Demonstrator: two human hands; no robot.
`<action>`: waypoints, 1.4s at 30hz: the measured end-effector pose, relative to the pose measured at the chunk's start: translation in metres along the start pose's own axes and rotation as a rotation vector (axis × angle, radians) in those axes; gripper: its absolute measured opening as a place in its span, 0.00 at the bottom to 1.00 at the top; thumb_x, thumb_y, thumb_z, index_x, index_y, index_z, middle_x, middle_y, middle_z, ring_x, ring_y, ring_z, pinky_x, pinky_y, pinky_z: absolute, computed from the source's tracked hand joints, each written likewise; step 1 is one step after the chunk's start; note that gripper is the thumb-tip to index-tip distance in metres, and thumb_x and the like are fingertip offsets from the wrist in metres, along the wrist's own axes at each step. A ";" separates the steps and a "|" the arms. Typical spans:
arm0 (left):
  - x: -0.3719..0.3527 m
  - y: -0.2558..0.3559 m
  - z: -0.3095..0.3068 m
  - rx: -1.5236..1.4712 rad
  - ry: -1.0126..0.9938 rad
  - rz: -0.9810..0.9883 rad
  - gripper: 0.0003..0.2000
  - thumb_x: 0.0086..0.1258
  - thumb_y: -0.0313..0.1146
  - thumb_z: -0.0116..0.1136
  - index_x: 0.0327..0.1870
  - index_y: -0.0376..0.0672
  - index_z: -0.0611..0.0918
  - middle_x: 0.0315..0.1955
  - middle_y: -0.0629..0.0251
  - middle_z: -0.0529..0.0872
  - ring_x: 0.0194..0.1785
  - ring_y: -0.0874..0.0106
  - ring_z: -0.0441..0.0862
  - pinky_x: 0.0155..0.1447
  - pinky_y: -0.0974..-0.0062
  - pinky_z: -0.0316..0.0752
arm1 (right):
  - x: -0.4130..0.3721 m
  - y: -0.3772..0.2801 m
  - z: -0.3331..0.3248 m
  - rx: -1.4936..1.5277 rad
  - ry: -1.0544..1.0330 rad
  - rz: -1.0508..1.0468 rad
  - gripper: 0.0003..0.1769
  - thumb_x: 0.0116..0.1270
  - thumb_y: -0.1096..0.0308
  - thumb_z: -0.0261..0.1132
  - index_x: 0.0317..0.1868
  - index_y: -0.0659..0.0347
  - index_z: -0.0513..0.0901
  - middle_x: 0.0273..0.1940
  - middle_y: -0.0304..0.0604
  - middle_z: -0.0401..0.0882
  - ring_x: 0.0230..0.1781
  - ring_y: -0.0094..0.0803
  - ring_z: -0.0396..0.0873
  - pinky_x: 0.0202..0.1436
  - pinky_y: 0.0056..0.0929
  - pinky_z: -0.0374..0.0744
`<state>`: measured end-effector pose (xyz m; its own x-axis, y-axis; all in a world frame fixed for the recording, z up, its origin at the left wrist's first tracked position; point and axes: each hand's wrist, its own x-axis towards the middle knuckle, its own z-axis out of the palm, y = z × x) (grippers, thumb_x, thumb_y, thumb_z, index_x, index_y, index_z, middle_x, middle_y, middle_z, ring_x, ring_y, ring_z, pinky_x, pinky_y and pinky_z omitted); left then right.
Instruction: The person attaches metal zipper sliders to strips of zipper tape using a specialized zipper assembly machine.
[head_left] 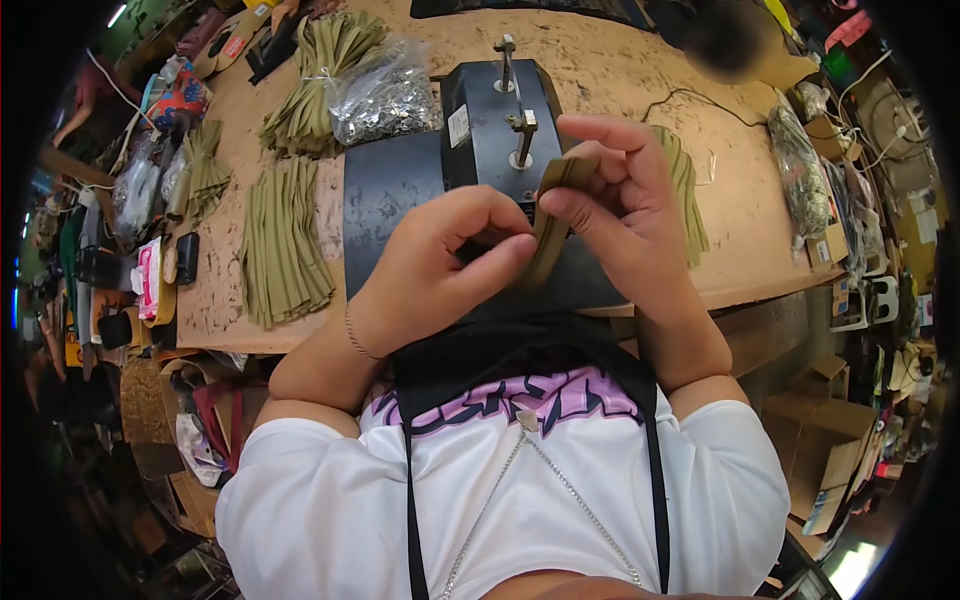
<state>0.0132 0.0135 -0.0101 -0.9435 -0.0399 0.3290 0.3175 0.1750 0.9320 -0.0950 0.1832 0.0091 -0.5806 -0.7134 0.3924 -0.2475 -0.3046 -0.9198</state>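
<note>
An olive zipper [545, 235] hangs in front of my chest, its upper end pinched between the thumb and fingers of my right hand [625, 200]. The index finger of that hand is raised off it. My left hand [455, 240] is curled at the zipper's left edge, thumb and index drawn together. What lies between those fingertips is hidden. Just beyond both hands stands a dark metal bench device [480, 105] with two upright metal posts [524, 140]. Its near part is covered by my hands.
Olive zippers lie in a flat pile [283, 245] at left, a tied bundle [320, 80] behind, and another pile [682, 190] at right. A clear bag of small silvery metal parts [385, 98] sits beside the device. A thin black cable [700, 95] crosses the tabletop [760, 215].
</note>
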 end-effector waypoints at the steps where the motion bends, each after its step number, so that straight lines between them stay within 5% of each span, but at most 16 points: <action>1: 0.001 0.000 -0.003 0.020 -0.005 0.004 0.05 0.70 0.25 0.62 0.42 0.35 0.80 0.33 0.67 0.83 0.37 0.80 0.82 0.43 0.82 0.77 | -0.001 -0.001 0.001 -0.016 -0.001 -0.002 0.26 0.67 0.81 0.65 0.64 0.59 0.69 0.38 0.36 0.79 0.40 0.19 0.78 0.46 0.20 0.76; 5: 0.010 0.013 -0.005 0.080 0.128 0.057 0.07 0.69 0.26 0.64 0.43 0.34 0.82 0.34 0.65 0.84 0.38 0.77 0.82 0.44 0.79 0.78 | -0.007 0.005 0.003 -0.130 -0.078 0.081 0.28 0.64 0.81 0.68 0.63 0.56 0.71 0.32 0.34 0.79 0.35 0.18 0.79 0.41 0.19 0.76; 7: 0.011 0.011 -0.016 0.265 0.028 0.078 0.05 0.67 0.25 0.65 0.40 0.36 0.84 0.32 0.61 0.84 0.36 0.71 0.84 0.42 0.75 0.77 | -0.008 0.008 0.002 -0.177 -0.125 0.097 0.29 0.63 0.81 0.69 0.63 0.55 0.72 0.32 0.34 0.80 0.35 0.18 0.79 0.40 0.18 0.76; 11: 0.012 0.015 -0.018 0.364 0.021 0.093 0.04 0.64 0.25 0.66 0.37 0.38 0.84 0.31 0.60 0.84 0.36 0.63 0.83 0.41 0.71 0.76 | -0.001 0.004 -0.003 -0.316 -0.109 -0.135 0.13 0.62 0.81 0.69 0.47 0.63 0.82 0.37 0.39 0.83 0.36 0.24 0.82 0.42 0.21 0.78; 17: 0.011 0.006 -0.015 0.453 0.029 0.196 0.05 0.61 0.26 0.67 0.36 0.40 0.83 0.29 0.62 0.84 0.35 0.61 0.82 0.40 0.68 0.76 | -0.002 -0.004 -0.008 -0.426 -0.145 -0.037 0.06 0.66 0.78 0.67 0.43 0.66 0.83 0.39 0.40 0.83 0.38 0.23 0.81 0.44 0.21 0.79; 24: 0.013 0.002 0.002 0.750 0.183 0.597 0.09 0.57 0.22 0.70 0.38 0.39 0.83 0.32 0.61 0.84 0.34 0.62 0.81 0.40 0.70 0.76 | -0.005 0.019 -0.001 0.165 0.034 0.210 0.05 0.73 0.73 0.62 0.47 0.63 0.78 0.39 0.34 0.79 0.39 0.17 0.77 0.43 0.17 0.76; 26: 0.017 -0.001 0.000 0.698 0.200 0.565 0.09 0.58 0.22 0.70 0.38 0.38 0.83 0.32 0.61 0.84 0.34 0.63 0.81 0.40 0.72 0.76 | -0.006 0.023 0.001 0.215 0.057 0.187 0.05 0.74 0.73 0.62 0.47 0.61 0.77 0.40 0.33 0.79 0.38 0.15 0.75 0.43 0.16 0.74; 30: 0.019 -0.001 -0.004 0.484 0.099 0.331 0.08 0.62 0.25 0.68 0.40 0.38 0.83 0.29 0.62 0.81 0.34 0.67 0.80 0.38 0.73 0.75 | -0.008 0.025 0.001 -0.158 0.039 -0.101 0.04 0.72 0.77 0.62 0.45 0.63 0.77 0.41 0.38 0.77 0.37 0.22 0.76 0.43 0.19 0.75; 33: 0.016 0.004 -0.010 0.202 -0.033 -0.021 0.06 0.67 0.28 0.66 0.40 0.36 0.83 0.29 0.69 0.82 0.35 0.79 0.78 0.39 0.79 0.72 | -0.005 0.021 -0.004 -0.398 -0.025 -0.332 0.05 0.70 0.79 0.62 0.44 0.63 0.78 0.41 0.43 0.75 0.37 0.29 0.76 0.42 0.23 0.76; 38: 0.014 0.002 -0.008 -0.400 -0.085 -0.184 0.07 0.74 0.31 0.61 0.41 0.35 0.82 0.34 0.76 0.82 0.38 0.86 0.74 0.40 0.83 0.71 | -0.001 0.017 -0.011 -0.499 -0.183 -0.614 0.07 0.67 0.80 0.64 0.44 0.63 0.79 0.41 0.45 0.74 0.37 0.34 0.76 0.40 0.26 0.77; 42: 0.012 0.008 -0.006 -0.345 0.005 -0.150 0.06 0.71 0.28 0.64 0.41 0.36 0.82 0.33 0.72 0.83 0.37 0.82 0.77 0.40 0.81 0.72 | 0.000 0.014 -0.009 -0.306 -0.123 -0.434 0.06 0.69 0.78 0.64 0.45 0.63 0.78 0.42 0.42 0.76 0.38 0.28 0.76 0.42 0.24 0.76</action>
<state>0.0044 0.0089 0.0020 -0.9817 -0.0446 0.1852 0.1902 -0.1745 0.9661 -0.1052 0.1845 -0.0038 -0.2844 -0.6371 0.7164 -0.6694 -0.4030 -0.6241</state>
